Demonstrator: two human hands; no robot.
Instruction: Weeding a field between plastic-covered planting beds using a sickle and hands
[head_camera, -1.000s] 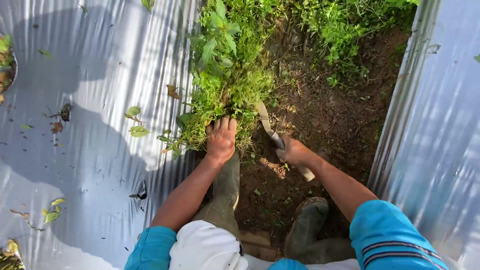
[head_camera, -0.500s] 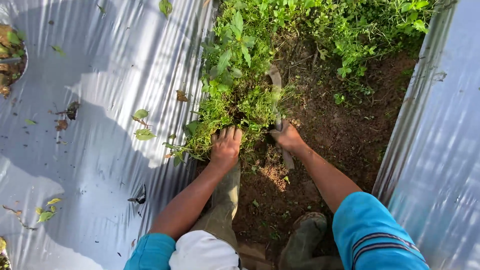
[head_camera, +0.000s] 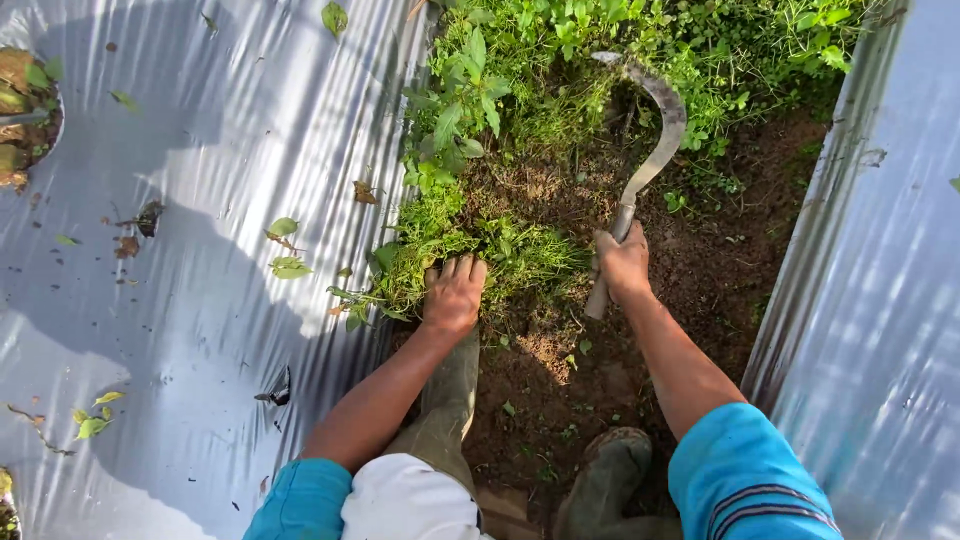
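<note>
Left hand (head_camera: 455, 293) closed on low clump of weeds (head_camera: 440, 262) at edge of silver plastic mulch (head_camera: 200, 250). Right hand (head_camera: 624, 264) wrapped round handle of sickle (head_camera: 652, 150), curved blade raised over weeds and bare soil (head_camera: 690, 270). Green rubber boots (head_camera: 600, 480) planted in furrow between mulch sheets.

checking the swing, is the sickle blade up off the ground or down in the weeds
Up: the sickle in the right hand shows its whole curved blade above the weeds, which the left hand grips.

Blue sleeves (head_camera: 740, 470), olive rubber boots (head_camera: 605, 480)
</note>
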